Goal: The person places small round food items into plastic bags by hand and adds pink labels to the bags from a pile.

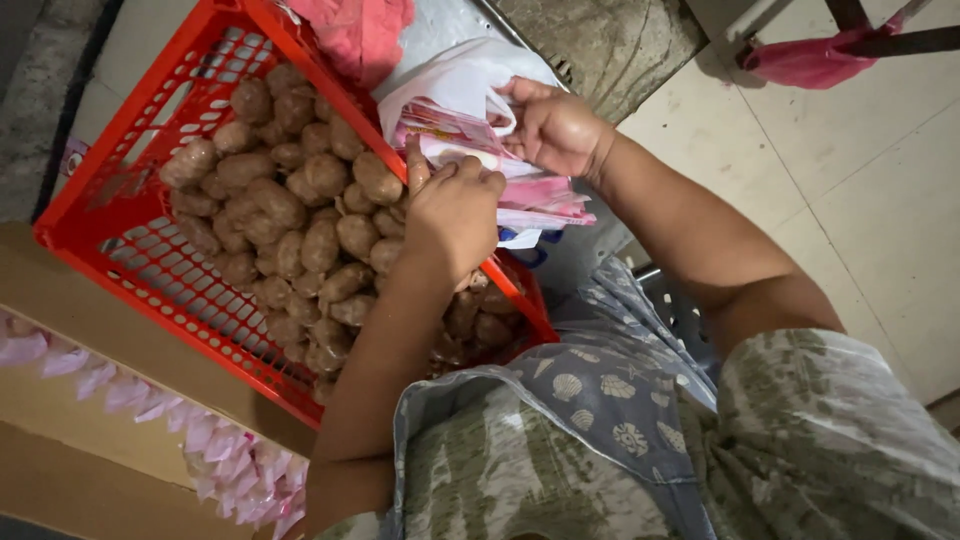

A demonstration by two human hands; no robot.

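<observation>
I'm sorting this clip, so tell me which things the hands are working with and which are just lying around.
In hand:
left hand and right hand, both gripping the plastic bags
potatoes in the red crate, right beside them

Lying about:
pink bag on the floor
pink cloth behind the crate
cardboard box

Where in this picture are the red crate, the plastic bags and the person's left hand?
Red crate [120,215], head view, on its left wall.
Plastic bags [455,85], head view, on the white top bag.
Left hand [455,215], head view, on the back of the hand.
</observation>
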